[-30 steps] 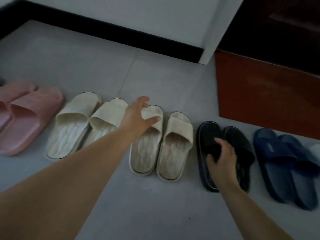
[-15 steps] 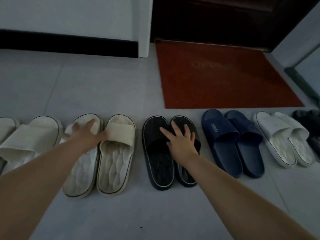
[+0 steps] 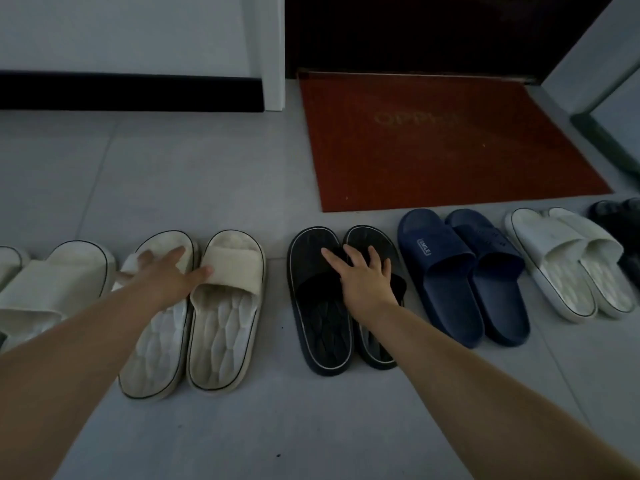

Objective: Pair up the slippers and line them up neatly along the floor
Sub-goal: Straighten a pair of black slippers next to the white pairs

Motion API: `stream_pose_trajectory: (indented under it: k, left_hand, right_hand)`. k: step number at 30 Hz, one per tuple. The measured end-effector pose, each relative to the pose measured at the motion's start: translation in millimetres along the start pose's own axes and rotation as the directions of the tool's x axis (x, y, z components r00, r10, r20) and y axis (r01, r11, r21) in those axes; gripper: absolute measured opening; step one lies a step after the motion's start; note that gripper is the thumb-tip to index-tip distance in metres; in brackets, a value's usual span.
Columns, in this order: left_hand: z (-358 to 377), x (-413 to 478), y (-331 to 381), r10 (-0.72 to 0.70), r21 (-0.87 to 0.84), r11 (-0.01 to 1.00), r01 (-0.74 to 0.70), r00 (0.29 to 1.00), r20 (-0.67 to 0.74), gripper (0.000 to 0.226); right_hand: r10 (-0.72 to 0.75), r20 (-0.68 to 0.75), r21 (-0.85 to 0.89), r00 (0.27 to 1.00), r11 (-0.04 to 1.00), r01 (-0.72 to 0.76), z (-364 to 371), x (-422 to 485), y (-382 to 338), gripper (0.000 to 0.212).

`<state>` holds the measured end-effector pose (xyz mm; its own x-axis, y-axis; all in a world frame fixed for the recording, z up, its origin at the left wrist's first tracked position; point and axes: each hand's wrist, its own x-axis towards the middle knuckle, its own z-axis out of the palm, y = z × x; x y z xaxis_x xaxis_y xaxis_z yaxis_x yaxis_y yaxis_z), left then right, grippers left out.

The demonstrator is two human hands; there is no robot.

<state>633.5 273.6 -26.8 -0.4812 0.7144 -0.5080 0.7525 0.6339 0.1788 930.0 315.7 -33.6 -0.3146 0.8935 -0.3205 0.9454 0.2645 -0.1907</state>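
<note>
- The black pair (image 3: 322, 327) is lying just off the near left corner of the mat (image 3: 450, 150). The two slippers are touching, with their long axes running away from us and their heels facing us.
- Our right hand (image 3: 367, 285) is resting flat across both straps. Its fingers (image 3: 356, 258) are straight and spread, and they are gripping nothing.
- The beige pair (image 3: 225, 306) is sitting further left of the mat, parallel to the black pair. Our left hand (image 3: 166, 278) is lying open over it, with fingers on one strap and the thumb reaching the other.
- We are judging that each hand is already sitting on top of its own pair. Any nudge would therefore be sliding the pair along its long axis, toward or away from the mat.
- The navy pair (image 3: 464, 278) and white pair (image 3: 561, 265) are lining up along the mat's near edge.
</note>
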Motion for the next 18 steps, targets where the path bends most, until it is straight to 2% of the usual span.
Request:
stream_pose_trajectory:
  k: [5,9,12,15,18]
  left_hand:
    - [4,-13,37,0.032,-0.004,0.999,-0.032,0.998,-0.061,0.075]
    - [6,-43,96,0.2,0.012,0.98,-0.2,0.969,-0.143,0.075]
    - [8,-62,130,0.379,0.061,0.925,-0.374,0.916,-0.132,0.078]
    - [19,-81,160,0.558,0.11,0.828,-0.549,0.827,-0.074,0.082]
    - [37,-94,191,0.643,0.12,0.759,-0.64,0.766,0.02,0.084]
  right_hand:
    - [-0.138,0.05,0.031,0.989,0.99,0.136,-5,-7,18,0.075]
    - [-0.192,0.031,0.111,0.981,0.976,0.188,-22,-17,28,0.074]
    - [-0.229,0.008,0.123,0.973,0.966,0.226,-53,-29,48,0.074]
    - [-0.278,0.055,0.144,0.959,0.952,0.268,-104,-48,95,0.072]
    - [-0.235,0.153,0.026,0.96,0.972,0.233,-154,-73,158,0.073]
